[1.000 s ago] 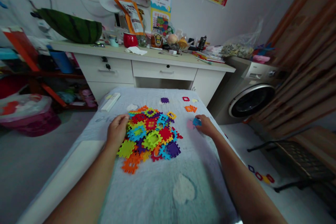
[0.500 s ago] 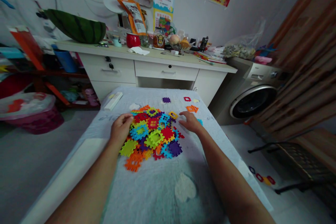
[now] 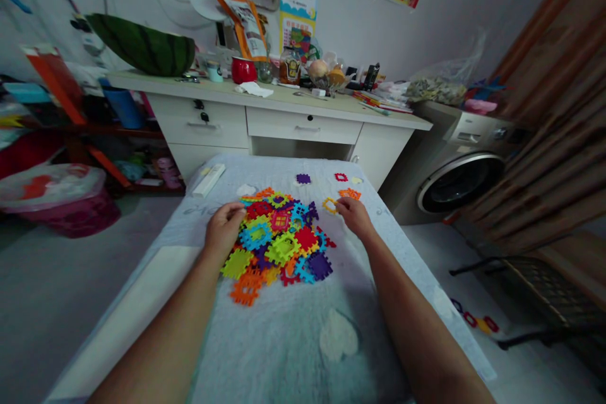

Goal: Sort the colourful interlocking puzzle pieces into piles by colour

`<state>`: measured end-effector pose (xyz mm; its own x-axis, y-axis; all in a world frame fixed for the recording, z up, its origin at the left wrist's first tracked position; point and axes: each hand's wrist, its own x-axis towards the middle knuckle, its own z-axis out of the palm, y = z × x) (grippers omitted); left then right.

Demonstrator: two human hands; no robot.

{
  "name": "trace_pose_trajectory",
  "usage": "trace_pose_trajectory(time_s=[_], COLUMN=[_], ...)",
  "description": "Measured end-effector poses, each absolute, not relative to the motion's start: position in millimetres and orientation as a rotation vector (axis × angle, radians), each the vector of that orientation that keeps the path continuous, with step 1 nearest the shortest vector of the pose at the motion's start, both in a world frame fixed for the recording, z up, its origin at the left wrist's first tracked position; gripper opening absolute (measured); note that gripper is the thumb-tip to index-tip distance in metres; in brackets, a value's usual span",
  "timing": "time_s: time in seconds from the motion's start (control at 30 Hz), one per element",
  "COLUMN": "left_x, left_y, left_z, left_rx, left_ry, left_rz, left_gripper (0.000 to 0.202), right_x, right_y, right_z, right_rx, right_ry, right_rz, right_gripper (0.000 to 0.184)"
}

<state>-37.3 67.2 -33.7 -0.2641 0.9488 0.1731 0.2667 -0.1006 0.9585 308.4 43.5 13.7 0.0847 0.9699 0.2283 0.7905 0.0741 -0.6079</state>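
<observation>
A heap of colourful plastic interlocking blocks [image 3: 279, 243] lies on the cloth-covered table in front of me. My right hand [image 3: 353, 214], right of the heap, pinches a yellow hollow interlocking block [image 3: 330, 205] by its right side. At the heap's upper left edge is my left hand [image 3: 226, 225], its thumb and fingers closed together; what they hold, if anything, is too small to make out. Beyond my right hand lie an orange block [image 3: 349, 194], a red hollow block [image 3: 341, 177] and a purple block [image 3: 303, 178].
A long white box [image 3: 209, 180] rests at the table's far left. Behind the table stands a white desk [image 3: 303, 129] bearing a watermelon half [image 3: 142, 47] and jars. To the right are a washing machine [image 3: 459, 170] and a chair [image 3: 534, 290]; a pink basket [image 3: 66, 214] stands left.
My right hand has closed on the yellow hollow block and carried it right, away from the heap. My left hand stays at the heap's left edge. The view has shifted slightly.
</observation>
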Motion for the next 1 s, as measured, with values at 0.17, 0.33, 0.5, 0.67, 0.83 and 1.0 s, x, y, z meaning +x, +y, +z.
trace_pose_trajectory(time_s=[0.17, 0.33, 0.5, 0.67, 0.83, 1.0], left_x=[-37, -39, -40, -41, -41, -39], left_y=[68, 70, 68, 65, 64, 59], left_z=[-34, -37, -36, -36, -31, -22], left_rx=[1.351, 1.293, 1.435, 1.626, 1.749, 1.877], left_ry=[1.570, 1.512, 1.525, 1.585, 1.599, 1.630], left_rz=[1.387, 1.387, 1.278, 1.166, 1.131, 1.106], left_gripper=[0.039, 0.042, 0.046, 0.044, 0.043, 0.046], right_x=[363, 393, 387, 377, 380, 371], right_y=[0, -43, -61, -63, -62, -35], right_z=[28, 20, 9, 5, 8, 17], right_rx=[-1.831, -2.059, -2.180, -2.234, -2.385, -2.389], right_ry=[-1.533, -1.635, -1.809, -1.962, -1.947, -1.937], right_rz=[0.581, 0.558, 0.289, 0.245, 0.158, 0.048], right_gripper=[0.018, 0.017, 0.043, 0.046, 0.054, 0.054])
